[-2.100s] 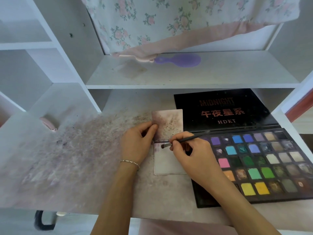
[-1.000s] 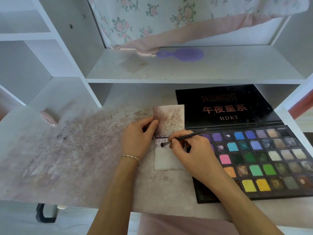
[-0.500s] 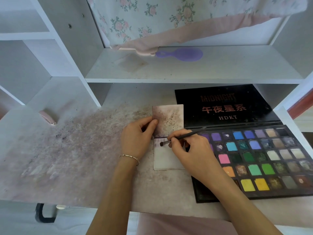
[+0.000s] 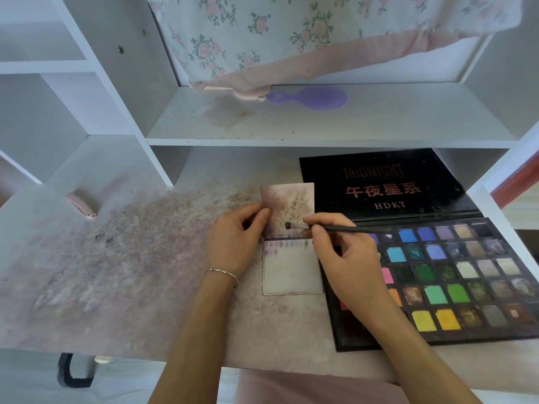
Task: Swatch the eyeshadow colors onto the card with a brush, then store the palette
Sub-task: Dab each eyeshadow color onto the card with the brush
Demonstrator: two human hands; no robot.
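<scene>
Left hand (image 4: 233, 243) pinching card (image 4: 291, 269) edge, right hand (image 4: 347, 258) holding brush (image 4: 335, 228)

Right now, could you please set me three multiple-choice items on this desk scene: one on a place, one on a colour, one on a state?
1. Where does the purple hairbrush lie?
A. on the shelf above the desk
B. on the palette
C. on the card

2. What colour are the two front pans of the palette nearest the right hand?
A. white
B. yellow
C. red

3. What is the right hand doing?
A. resting empty
B. closing the palette
C. pinching the brush

Answers: 1 A, it lies on the shelf under the floral cloth; 2 B, both pans are yellow; 3 C, its fingers hold the handle, tip over the card.
</scene>
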